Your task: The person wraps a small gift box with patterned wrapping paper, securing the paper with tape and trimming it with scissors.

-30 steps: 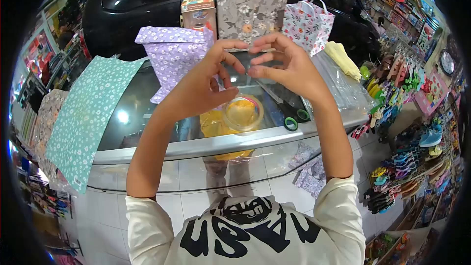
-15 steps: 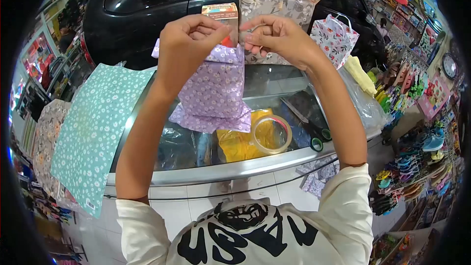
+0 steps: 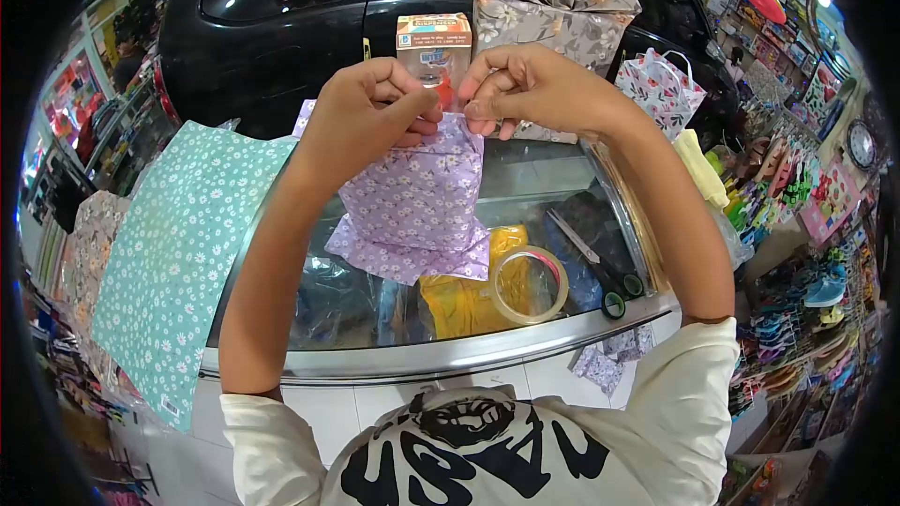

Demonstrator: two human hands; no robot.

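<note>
A purple daisy-print paper wrapping [image 3: 412,197] stands over the glass counter as an upright pouch shape with a flared lower edge. My left hand [image 3: 375,112] is at its top edge, thumb and fingers pinched together. At its top right corner, my right hand [image 3: 539,94] has its fingertips pinched and touching the paper. Whatever lies between the fingertips of either hand is too small to make out. Just behind the hands stands a printed box [image 3: 433,42] with a clear front; the hands and paper hide its lower part.
Clear tape [image 3: 530,314] and black-handled scissors [image 3: 600,262] lie on the glass counter [image 3: 328,319]. Green daisy-print paper [image 3: 187,253] drapes over its left side. A grey floral wrapped package [image 3: 553,28] with a pleated fan top and a floral bag [image 3: 661,89] stand behind, before a black car [image 3: 272,28].
Both hands have come down onto the top of the purple paper, the right one to its corner. The view has shifted slightly, and more of the printed box shows.
</note>
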